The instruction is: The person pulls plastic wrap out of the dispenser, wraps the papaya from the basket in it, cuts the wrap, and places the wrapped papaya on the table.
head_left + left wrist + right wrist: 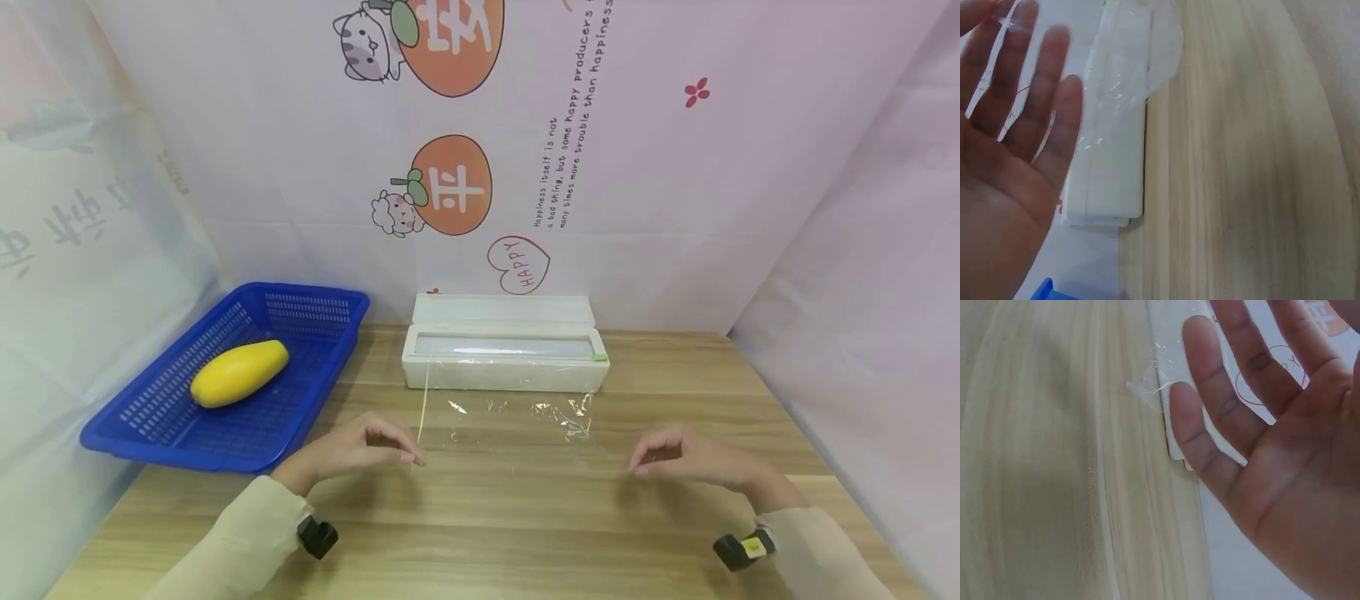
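A white wrap box [506, 367] stands at the back of the table with its lid raised. From it a sheet of clear plastic wrap [510, 412] stretches toward me, catching light in creases on its right side. At the sheet's near left corner, the thumb and index finger of my left hand [367, 442] pinch it. My right hand [690, 454] is out to the right at about the same depth, thumb and index finger drawn together on the wrap's near right side. In the right wrist view a loose wrap corner [1146, 389] droops beyond the little finger.
A blue basket [315, 400] sits at the left, its near corner beside my left wrist, with a yellow papaya-like fruit [240, 373] in it. Printed white cloth [637, 167] walls in the wooden table [510, 533] at the back and sides.
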`<state>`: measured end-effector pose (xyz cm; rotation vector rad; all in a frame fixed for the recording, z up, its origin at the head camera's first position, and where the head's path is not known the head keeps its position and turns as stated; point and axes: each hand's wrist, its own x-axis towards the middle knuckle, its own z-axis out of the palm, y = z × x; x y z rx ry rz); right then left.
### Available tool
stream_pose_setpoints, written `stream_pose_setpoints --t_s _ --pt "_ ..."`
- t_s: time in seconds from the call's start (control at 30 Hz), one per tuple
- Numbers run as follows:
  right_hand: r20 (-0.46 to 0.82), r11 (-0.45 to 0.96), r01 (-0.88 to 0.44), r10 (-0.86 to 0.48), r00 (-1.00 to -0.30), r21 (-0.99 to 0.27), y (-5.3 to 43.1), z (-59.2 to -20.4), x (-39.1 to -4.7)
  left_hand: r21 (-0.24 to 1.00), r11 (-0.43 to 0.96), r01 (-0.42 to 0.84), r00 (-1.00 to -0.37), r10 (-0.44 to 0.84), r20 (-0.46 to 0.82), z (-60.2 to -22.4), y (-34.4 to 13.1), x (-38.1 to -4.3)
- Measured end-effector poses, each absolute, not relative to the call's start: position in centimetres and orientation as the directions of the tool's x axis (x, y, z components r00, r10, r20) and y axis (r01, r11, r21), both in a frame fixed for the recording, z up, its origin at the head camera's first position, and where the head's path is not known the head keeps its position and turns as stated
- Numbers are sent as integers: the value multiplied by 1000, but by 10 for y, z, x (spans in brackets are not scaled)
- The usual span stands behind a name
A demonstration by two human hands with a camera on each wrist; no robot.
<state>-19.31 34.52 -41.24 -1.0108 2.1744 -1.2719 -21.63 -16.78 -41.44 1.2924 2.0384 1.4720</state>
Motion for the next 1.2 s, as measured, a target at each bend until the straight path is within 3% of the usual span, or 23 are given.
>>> stream_pose_setpoints --t_s 0.2,0.47,0.63,0.87,1.2 --pt "-63 364 -402 -802 -595 -840 337 -416 -190 877 111 467 -481 865 146 -416 -163 -210" --pt "-47 335 -447 -839 -542 -830 328 -425 -184 838 216 501 -426 904 22 -422 -156 -205" --pt "-87 395 -447 -819 -568 -803 324 -430 -179 797 313 517 -445 893 -62 -428 -152 -203" --pt "-146 457 -429 -798 -585 -779 317 -433 -176 758 463 459 -549 819 -168 -434 -149 -201" --pt "-159 528 -431 -747 -645 -732 313 -435 -174 792 425 438 -510 843 -170 -434 -147 -193"
